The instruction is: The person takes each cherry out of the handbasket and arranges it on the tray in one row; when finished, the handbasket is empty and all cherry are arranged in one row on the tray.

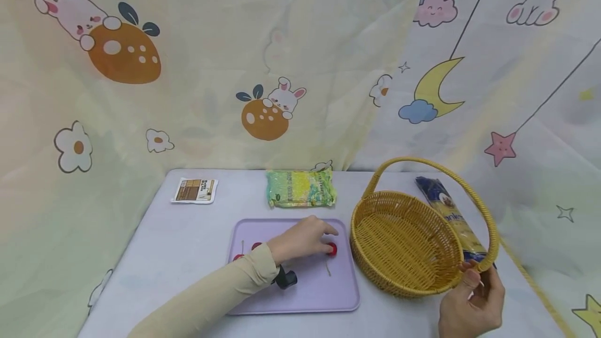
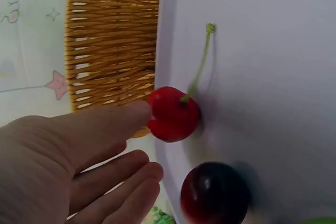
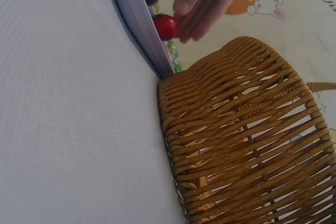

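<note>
My left hand (image 1: 302,239) reaches over the lilac tray (image 1: 319,296), its thumb touching a red cherry (image 1: 332,249) near the tray's right side. In the left wrist view this cherry (image 2: 173,114) has a green stem, and the other fingers stay apart from it. A darker cherry (image 2: 215,192) lies close by. To the right of the tray, a round wicker basket (image 1: 404,244) with nothing in it has its tall handle upright. At the handle's near right base, my right hand (image 1: 471,301) grips the basket. The right wrist view hides that grip.
More cherries (image 1: 256,245) lie on the tray's left part, partly behind the left forearm. A green and yellow packet (image 1: 300,189) lies behind the tray, a small brown and white packet (image 1: 194,191) at back left. Behind the basket lies a blue and gold packet (image 1: 453,215).
</note>
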`<state>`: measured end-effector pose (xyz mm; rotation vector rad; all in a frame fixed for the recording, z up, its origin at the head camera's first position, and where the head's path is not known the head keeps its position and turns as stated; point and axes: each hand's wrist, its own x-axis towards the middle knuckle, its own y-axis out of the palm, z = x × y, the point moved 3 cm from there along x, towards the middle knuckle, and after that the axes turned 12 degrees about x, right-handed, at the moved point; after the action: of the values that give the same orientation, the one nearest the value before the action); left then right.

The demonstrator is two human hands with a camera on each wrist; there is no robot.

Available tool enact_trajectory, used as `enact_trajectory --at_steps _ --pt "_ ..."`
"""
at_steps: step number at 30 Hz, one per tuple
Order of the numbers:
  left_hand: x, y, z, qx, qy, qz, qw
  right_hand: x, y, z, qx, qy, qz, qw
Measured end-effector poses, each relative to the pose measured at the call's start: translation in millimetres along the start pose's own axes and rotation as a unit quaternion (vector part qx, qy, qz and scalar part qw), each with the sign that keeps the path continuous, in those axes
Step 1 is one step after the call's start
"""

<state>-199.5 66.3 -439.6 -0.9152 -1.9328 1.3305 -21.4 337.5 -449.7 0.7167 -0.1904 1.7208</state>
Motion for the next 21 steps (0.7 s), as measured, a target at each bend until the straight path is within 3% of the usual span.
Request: enact_trajectory --at_steps 8,13,16,21 --pt "7.6 15.9 -6.7 0.033 0.024 0.017 0.999 1.0 -0.5 1.1 0.003 -0.001 -0.004 1.0" --pt "8.7 16.4 -8.2 0.035 0.041 0.024 0.9982 1.3 -1.2 0.1 0.002 -0.006 -0.001 1.0" --pt "8.9 12.1 -12.3 0.023 0.085 0.041 0.9953 1.0 -0.5 0.6 0.004 -0.009 0.003 0.9999" --pt "9.0 11.1 -22.0 0.037 0.169 0.057 0.9833 -0.4 0.7 2.4 0.003 -0.011 0.003 0.9999"
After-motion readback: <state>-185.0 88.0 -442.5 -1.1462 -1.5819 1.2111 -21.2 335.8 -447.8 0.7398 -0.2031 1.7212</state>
